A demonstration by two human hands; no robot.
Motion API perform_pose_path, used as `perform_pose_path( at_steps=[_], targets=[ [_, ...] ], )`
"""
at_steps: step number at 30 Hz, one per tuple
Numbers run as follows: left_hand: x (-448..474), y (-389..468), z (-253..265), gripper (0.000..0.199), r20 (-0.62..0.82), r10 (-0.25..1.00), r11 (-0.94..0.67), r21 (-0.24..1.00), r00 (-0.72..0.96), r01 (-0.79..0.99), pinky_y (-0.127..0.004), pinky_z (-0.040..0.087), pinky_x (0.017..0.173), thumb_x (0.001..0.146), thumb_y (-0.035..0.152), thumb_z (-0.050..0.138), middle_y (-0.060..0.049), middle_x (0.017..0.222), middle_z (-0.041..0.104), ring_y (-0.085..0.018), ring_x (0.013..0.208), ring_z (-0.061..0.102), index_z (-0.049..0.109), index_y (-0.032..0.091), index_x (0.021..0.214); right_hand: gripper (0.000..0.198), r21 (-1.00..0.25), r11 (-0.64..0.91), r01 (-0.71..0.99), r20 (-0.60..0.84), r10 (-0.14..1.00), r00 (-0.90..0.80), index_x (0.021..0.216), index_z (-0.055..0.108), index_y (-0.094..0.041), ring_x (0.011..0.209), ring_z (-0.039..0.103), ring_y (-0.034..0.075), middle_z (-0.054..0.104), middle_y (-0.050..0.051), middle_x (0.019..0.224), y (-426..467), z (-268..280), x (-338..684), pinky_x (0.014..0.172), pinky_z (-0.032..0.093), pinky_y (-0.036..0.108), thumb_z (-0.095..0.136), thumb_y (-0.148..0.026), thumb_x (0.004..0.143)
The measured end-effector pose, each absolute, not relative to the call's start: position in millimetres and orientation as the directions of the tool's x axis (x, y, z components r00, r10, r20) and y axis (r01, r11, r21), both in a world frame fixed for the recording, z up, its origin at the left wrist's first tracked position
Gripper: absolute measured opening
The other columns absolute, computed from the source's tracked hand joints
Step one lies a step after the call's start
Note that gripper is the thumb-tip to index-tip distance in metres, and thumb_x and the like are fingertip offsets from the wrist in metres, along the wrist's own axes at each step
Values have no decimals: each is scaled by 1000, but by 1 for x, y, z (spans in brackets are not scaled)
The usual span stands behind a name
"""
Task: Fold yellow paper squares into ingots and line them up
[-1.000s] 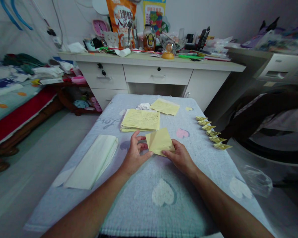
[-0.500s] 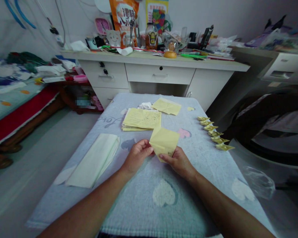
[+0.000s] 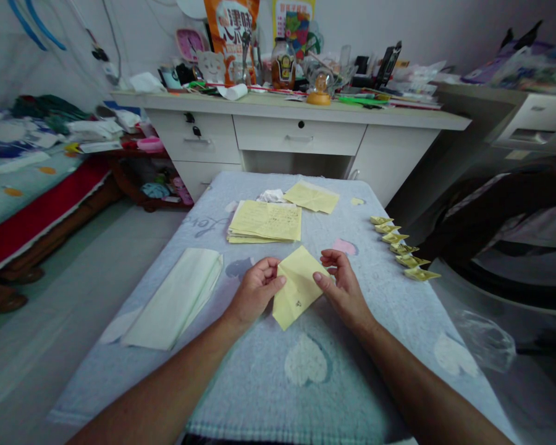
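Note:
A folded sheet of yellow paper (image 3: 299, 287) is held up over the middle of the table, a small dark mark near its lower edge. My left hand (image 3: 254, 287) pinches its left corner between thumb and fingers. At the right corner, my right hand (image 3: 345, 287) lays its thumb on the front of the sheet, with the fingers curled loosely behind. Beyond the hands lies a stack of yellow sheets (image 3: 265, 221) with writing on the top one. Another yellow sheet (image 3: 312, 196) lies farther back, beside a crumpled white tissue (image 3: 272, 196).
Several folded yellow paper boats (image 3: 404, 249) line the right edge of the cloth-covered table (image 3: 241, 395). A folded pale cloth or paper (image 3: 173, 300) lies at the left. Behind stands a cluttered white desk (image 3: 301, 133); a washing machine (image 3: 514, 216) is at the right.
The yellow paper has been turned, so one corner now points down toward me. My right hand has moved from its lower edge up to its right corner. My left hand has barely moved.

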State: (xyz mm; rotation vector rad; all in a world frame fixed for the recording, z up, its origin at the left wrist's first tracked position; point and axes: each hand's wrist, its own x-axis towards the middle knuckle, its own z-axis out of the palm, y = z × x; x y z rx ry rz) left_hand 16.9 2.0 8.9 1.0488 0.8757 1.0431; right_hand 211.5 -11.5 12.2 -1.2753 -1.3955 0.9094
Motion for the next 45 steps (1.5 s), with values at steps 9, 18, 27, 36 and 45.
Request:
perform_pose_path(
  at_steps=[9,18,27,36,45],
  targets=[
    [15,1,5,29,-79,921,151,976,382,-160,-23,46,66,79,32,66,-3,86,70,-13,72,63,60,16,102,55,-987,-63,-145,-41,988,-147,117,43,-25,70,59,15,60,-1,82,-10,8,204,63,47,27,72,-37,71],
    [14,2,4,31,-129,931,169,982,340,-90,-23,46,66,78,33,67,-3,81,67,-13,71,61,64,15,102,35,-988,-34,-154,-13,991,-134,98,51,-23,67,53,12,56,-2,81,-10,11,207,58,42,22,73,-33,71],
    [13,0,-3,30,-52,927,27,997,372,70,-19,41,57,85,30,60,3,75,53,-8,62,52,60,20,113,14,-974,19,228,-13,991,-136,80,60,-18,59,49,12,56,-1,68,-9,5,210,53,37,23,62,-32,79],
    [16,-2,1,29,150,911,-328,828,384,454,-30,48,82,85,17,53,-5,104,68,-18,93,63,63,21,111,5,-636,244,732,252,962,-102,80,62,-18,76,55,19,63,5,79,-8,3,202,71,40,30,57,-19,81],
    [14,0,-1,34,95,937,-242,870,335,429,-25,49,69,81,17,57,-2,89,68,-15,76,64,60,22,115,6,-741,183,646,134,983,-124,80,59,-19,72,54,17,63,1,76,-7,2,203,69,39,28,60,-24,80]
  ],
)
